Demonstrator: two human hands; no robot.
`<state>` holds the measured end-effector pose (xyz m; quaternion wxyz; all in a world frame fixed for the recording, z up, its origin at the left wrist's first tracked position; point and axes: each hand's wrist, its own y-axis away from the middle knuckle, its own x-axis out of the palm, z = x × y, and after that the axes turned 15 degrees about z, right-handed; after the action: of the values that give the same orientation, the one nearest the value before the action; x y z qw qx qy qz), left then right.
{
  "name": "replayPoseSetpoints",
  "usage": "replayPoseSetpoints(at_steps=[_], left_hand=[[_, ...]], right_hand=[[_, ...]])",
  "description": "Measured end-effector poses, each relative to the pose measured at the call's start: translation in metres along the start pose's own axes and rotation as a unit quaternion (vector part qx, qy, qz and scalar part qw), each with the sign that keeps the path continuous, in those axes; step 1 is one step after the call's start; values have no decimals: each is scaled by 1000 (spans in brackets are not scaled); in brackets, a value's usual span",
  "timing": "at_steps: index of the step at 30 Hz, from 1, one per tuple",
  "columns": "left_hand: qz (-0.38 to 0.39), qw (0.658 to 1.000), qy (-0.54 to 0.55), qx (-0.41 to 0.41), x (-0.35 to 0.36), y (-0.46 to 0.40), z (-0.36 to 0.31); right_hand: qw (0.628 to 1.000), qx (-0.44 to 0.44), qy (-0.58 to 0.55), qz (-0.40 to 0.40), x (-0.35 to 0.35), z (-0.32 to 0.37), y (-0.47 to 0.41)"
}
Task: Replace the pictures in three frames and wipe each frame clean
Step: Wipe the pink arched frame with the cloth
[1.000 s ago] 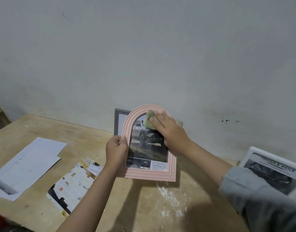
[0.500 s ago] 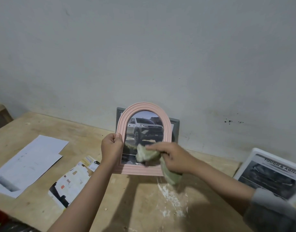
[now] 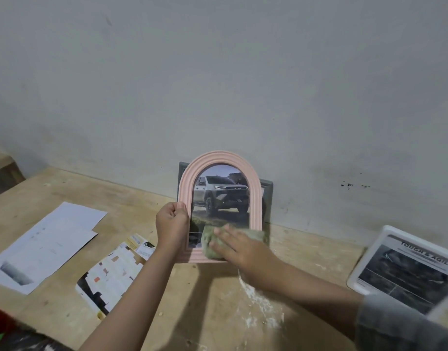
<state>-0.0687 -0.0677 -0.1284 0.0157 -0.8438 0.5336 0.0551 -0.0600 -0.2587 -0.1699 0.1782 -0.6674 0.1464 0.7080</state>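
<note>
The left hand (image 3: 171, 225) is gripping the upright pink arched plastic frame (image 3: 220, 206) at nine o'clock; the flat-fingered right hand (image 3: 239, 245) is pressing a green cloth (image 3: 210, 243) at six.

Left hand (image 3: 172, 225) gripping, right hand (image 3: 239, 247) flat

Table (image 3: 53, 188): bare wood, white smears lower centre | white sheets (image 3: 44, 245) left | printed cutting (image 3: 114, 272) centre-left | white frame (image 3: 405, 267) right edge | grey frame (image 3: 267, 198) against wall.

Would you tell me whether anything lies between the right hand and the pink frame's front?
Yes: the green cloth lies between the right hand and the lower front of the pink frame, under straight fingers.
</note>
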Motion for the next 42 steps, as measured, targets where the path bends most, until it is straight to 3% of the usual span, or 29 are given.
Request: replayPoseSetpoints(at_steps=[4,7,9,11,15,18,23,25,27,30,32,34,38,42], left_hand=[[15,999,-43,17,3,7,6],[15,999,-25,-11,1,7,15],[24,999,-9,-26,1,8,15],[26,999,-1,-19,2,12,8],[17,1000,11,11,8,20,-3],[14,999,-11,32,5,18,-3],[-4,999,49,-17,-7,14,9],[-10,1000,13,-7,-12,14,11],[-4,999,-36,21,-14,15,15],[-7,998,-52,36,-15,17,23],[-11,998,-41,38,-16,17,26],[-4,999,-23,43,-14,20,22],[-1,999,43,30,-8,23,14],[-27,991,130,-11,-9,22,8]], right_hand=[[959,19,-263,100,-43,8,11],[931,74,-358,18,-70,-14,2],[948,108,-282,-95,-80,-31,-7],[966,147,-136,-166,-82,-45,-18],[980,140,9,-144,-64,-44,-42],[989,93,0,-113,-46,-16,-45],[999,-34,-34,-10,-22,19,-27],[988,-68,-117,72,-29,26,-20],[960,-38,-240,139,-49,24,-15],[938,32,-341,53,-81,8,-21],[958,58,-275,-53,-91,-9,-30],[975,98,-168,-105,-88,-22,-41],[990,75,-21,-121,-68,-7,-50],[996,-15,29,-85,-31,27,-38]])
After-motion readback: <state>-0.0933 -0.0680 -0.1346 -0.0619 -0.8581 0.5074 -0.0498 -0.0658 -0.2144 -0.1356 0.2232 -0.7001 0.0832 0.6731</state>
